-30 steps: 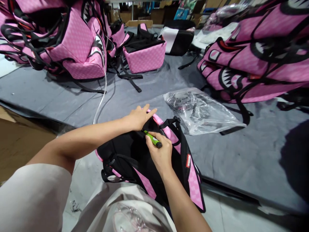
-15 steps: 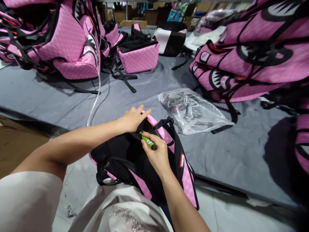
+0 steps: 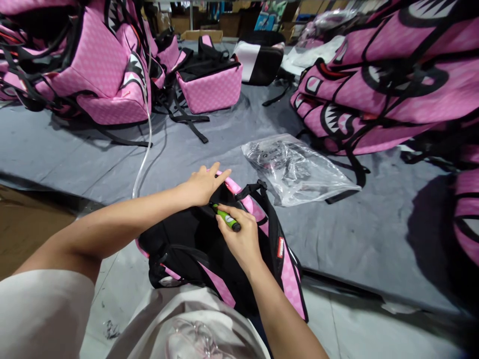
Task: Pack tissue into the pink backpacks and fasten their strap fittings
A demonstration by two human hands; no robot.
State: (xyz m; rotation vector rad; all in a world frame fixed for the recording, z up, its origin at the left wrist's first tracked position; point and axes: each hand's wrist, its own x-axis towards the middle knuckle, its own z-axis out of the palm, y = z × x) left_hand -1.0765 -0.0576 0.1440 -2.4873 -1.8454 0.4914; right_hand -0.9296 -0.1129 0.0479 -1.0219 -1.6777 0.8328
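A black backpack (image 3: 198, 227) with pink checked panels leans at the table edge against my body. My left hand (image 3: 204, 185) lies over its top edge with fingers spread, pressing the pink-trimmed rim. In my right hand (image 3: 241, 234) is a green-and-black marker (image 3: 227, 218), held like a pen. Its tip points up and left at the black fabric, just below my left palm, and the exact contact point is hidden. A black shoulder strap (image 3: 275, 219) with a red label runs down the bag's right side.
A clear plastic bag (image 3: 299, 169) lies on the grey-covered table (image 3: 179, 154). Pink backpacks are piled at the left (image 3: 97, 65) and right (image 3: 392, 94). A pink and black bag (image 3: 211, 87) stands at the back. A clear tube (image 3: 144, 159) hangs down at left.
The view has shifted slightly. My hands keep nearly the same positions on the backpack, with the marker still in my right hand.
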